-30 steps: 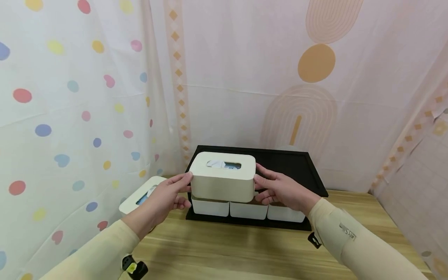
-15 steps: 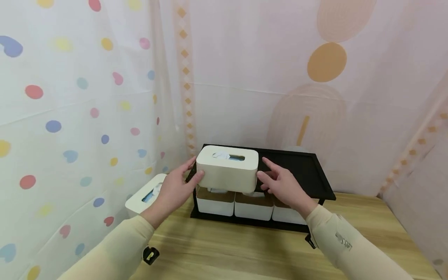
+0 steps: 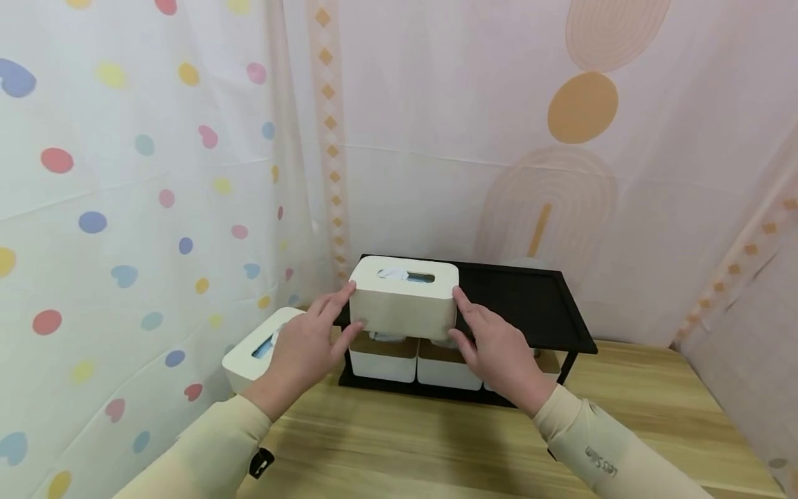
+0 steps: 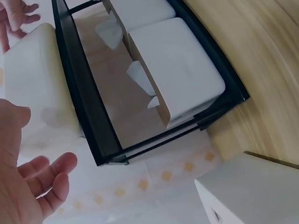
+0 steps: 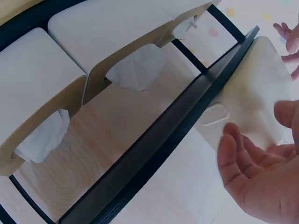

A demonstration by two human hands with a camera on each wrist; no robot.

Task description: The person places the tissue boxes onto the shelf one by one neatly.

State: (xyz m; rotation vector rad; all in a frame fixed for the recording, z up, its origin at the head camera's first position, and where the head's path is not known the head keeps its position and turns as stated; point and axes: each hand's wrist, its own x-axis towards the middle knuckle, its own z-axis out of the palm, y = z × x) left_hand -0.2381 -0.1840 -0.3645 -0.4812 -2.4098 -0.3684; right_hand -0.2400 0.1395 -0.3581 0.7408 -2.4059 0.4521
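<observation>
A cream tissue box [image 3: 402, 312] with an oval slot in its lid stands at the left end of the black two-tier rack's top shelf [image 3: 517, 298]. White and blue show through the slot. My left hand [image 3: 304, 346] has its straight fingers at the box's front left corner, thumb lower down. At the opposite front corner my right hand [image 3: 501, 350] touches the box, fingers extended. In the left wrist view, the left hand [image 4: 28, 177] has its other fingers loosely bent beside the box [image 4: 39, 79]. The right wrist view has the right hand's fingers [image 5: 229, 154] close to the box's underside.
Under the top shelf, white tissue boxes with wood-coloured lids [image 3: 383, 362] stand in a row, tissues poking out; my right hand partly hides the right one. Another cream tissue box [image 3: 240, 360] stands left of the rack. The wooden table [image 3: 399, 443] reaches to curtains behind and left.
The cream tissue box has gone farther back onto the top shelf. Both hands have shifted from holding its sides to straighter fingers at its front corners. The head view has turned slightly left.
</observation>
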